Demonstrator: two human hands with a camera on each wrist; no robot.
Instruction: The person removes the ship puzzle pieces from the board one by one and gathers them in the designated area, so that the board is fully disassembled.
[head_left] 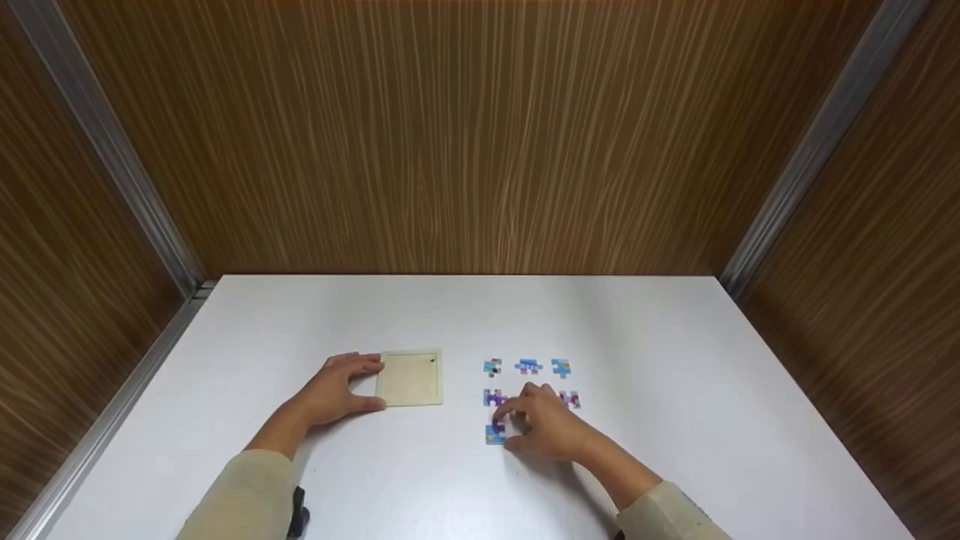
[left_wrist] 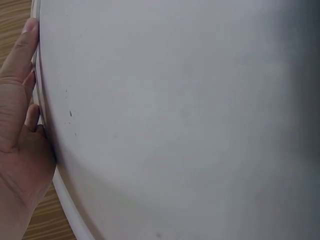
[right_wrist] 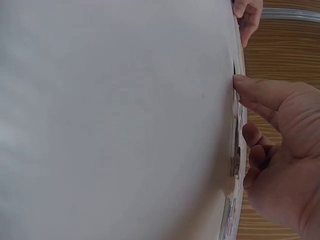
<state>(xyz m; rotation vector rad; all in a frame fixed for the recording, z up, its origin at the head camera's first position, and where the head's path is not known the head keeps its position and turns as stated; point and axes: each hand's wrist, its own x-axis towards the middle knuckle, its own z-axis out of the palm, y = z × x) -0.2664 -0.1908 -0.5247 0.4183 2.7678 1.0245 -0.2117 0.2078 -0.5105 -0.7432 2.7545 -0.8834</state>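
A square, pale wooden puzzle tray [head_left: 409, 379] with a raised rim and a dark spot near its top right corner lies on the table. My left hand [head_left: 341, 386] rests at its left side, fingertips by the upper left corner and thumb by the lower left. Several colourful jigsaw pieces lie to the right in rows, among them a blue piece [head_left: 529, 366] at the top. My right hand [head_left: 551, 424] pinches the lower left puzzle piece [head_left: 495, 434] between thumb and index finger. The hand hides part of the pieces beneath it. Both wrist views show mostly tabletop.
The white table [head_left: 360, 307] ends at a wood-grain panel [head_left: 465, 135] behind, with similar panels on both sides. Other puzzle pieces near the right hand include a corner piece [head_left: 561, 367] and a purple-pink piece [head_left: 574, 399].
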